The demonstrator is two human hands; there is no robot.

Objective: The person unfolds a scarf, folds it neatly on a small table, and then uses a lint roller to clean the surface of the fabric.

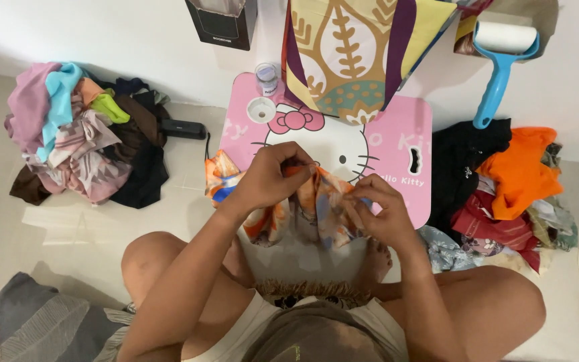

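Note:
Both of my hands grip one patterned cloth in orange, blue and grey, bunched over the near edge of a small pink lap table with a cartoon cat face. My left hand pinches the cloth's upper left part. My right hand pinches its right side. One end of the cloth trails off the table's left edge. My bare knees frame the table on both sides.
A heap of mixed clothes lies on the floor at left, another pile with orange and red pieces at right. A leaf-print cloth hangs over the table's far side. A small clear jar, a blue lint roller and a black box sit near the wall.

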